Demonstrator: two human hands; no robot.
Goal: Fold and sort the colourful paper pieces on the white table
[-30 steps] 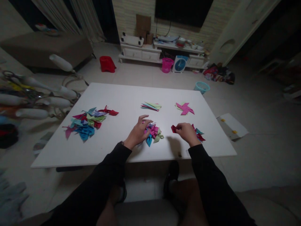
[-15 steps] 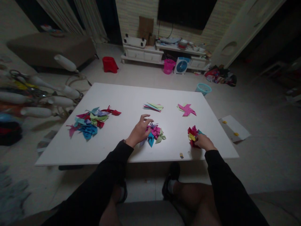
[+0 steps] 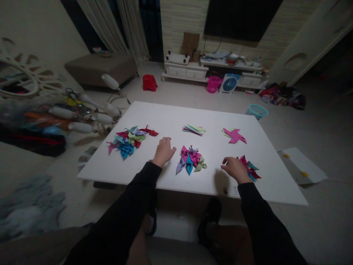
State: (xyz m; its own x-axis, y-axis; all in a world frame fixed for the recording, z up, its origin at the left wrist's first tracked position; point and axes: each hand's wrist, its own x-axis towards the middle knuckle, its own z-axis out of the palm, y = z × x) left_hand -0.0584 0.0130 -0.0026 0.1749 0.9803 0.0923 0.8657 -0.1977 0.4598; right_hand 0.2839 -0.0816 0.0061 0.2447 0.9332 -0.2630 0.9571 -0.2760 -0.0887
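Observation:
Over the white table (image 3: 154,114), my left hand (image 3: 164,151) hovers with fingers spread and nothing in it. It is just left of a middle group of folded paper pieces in magenta, purple, blue and light green, which look like paper cranes (image 3: 194,158). My right hand (image 3: 234,168) is raised above the table, fingers loosely bent, with nothing visible between them. It partly hides a right-hand pile of folded paper pieces (image 3: 253,171) in red, magenta, teal and blue. A larger heap of coloured paper cranes (image 3: 128,141) lies at the left.
Behind the middle group is a fanned stack of paper strips (image 3: 193,129). A pink and green paper pinwheel shape (image 3: 234,135) lies to its right. A small dark scrap (image 3: 225,190) is by the front edge. Chandelier arms (image 3: 102,117) stand beyond the table's left side.
My right hand has lifted off the right pile and moved left of it. My left hand has drawn back left from the middle group. The head view has shifted left.

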